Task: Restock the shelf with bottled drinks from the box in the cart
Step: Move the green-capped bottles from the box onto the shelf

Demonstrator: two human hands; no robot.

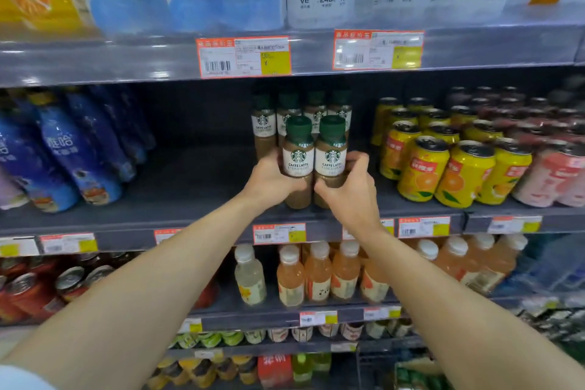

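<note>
A dark grey shelf [196,187] is seen at mid-height. Blue bottles [72,149] are stood on its left part, caffe latte bottles [299,155] in the middle with a bare gap between, and yellow orange-drink cans [424,168] beside pink cans [550,177] on the right. Price tags [279,233] are fixed along its front edge.

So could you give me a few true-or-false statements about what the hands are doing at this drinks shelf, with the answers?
1. Each hand holds a coffee bottle: left hand on the left bottle, right hand on the right bottle. True.
2. The bottles have red caps. False: the caps are green.
3. More coffee bottles stand behind them. True.
4. Yellow cans stand left of the coffee. False: they stand to its right.
5. The shelf below is bare. False: it holds orange drink bottles.
</note>
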